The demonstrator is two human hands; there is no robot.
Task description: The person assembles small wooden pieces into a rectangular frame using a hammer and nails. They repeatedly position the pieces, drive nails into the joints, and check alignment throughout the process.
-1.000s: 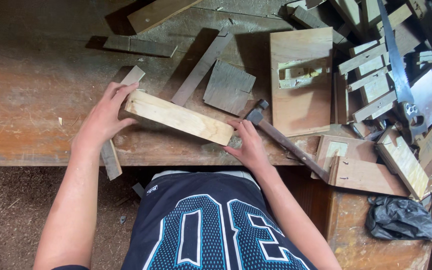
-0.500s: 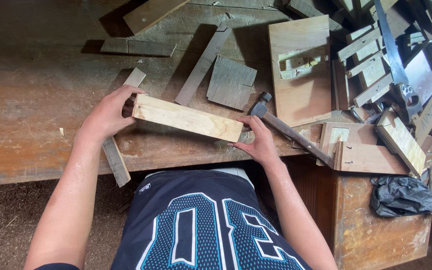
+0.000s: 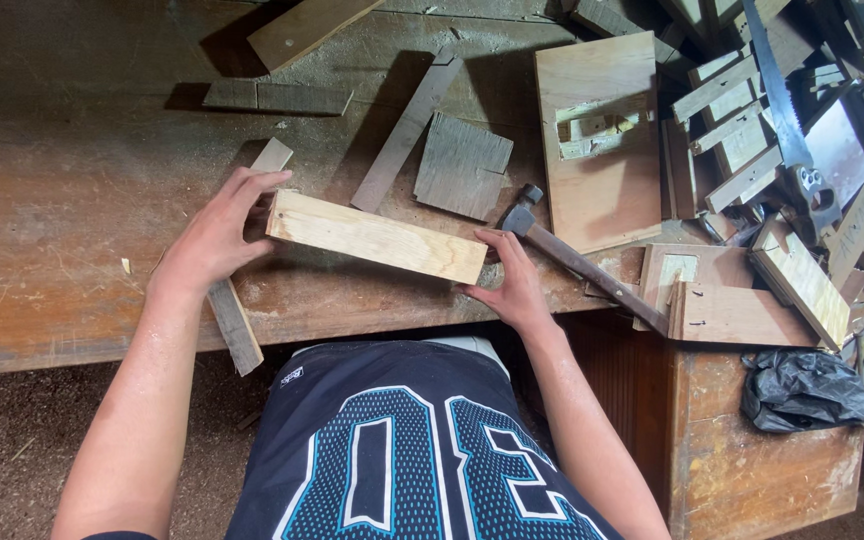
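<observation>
2 hands: left hand [image 3: 214,238], right hand [image 3: 512,285], fingers clamped on ends of 1 pale rectangular smooth-sawn wooden block [image 3: 376,237] | 1 worn brown workbench [image 3: 62,230] | 1 wooden-handled hammer [image 3: 577,262]

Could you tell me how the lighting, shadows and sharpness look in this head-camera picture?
Head view: daylight is strong and uneven, with a dark shadow over the workbench top left; offcuts throw hard shadows; the pale wood block between the left hand and right hand is bright, not blown out; focus is sharp, with slight wide-angle bending at the edges.

Pale wood block [image 3: 376,237], long rectangular, lying flat on counter [image 3: 72,240], slanted 10-to-4 o'clock, ends touched by hands.
</observation>
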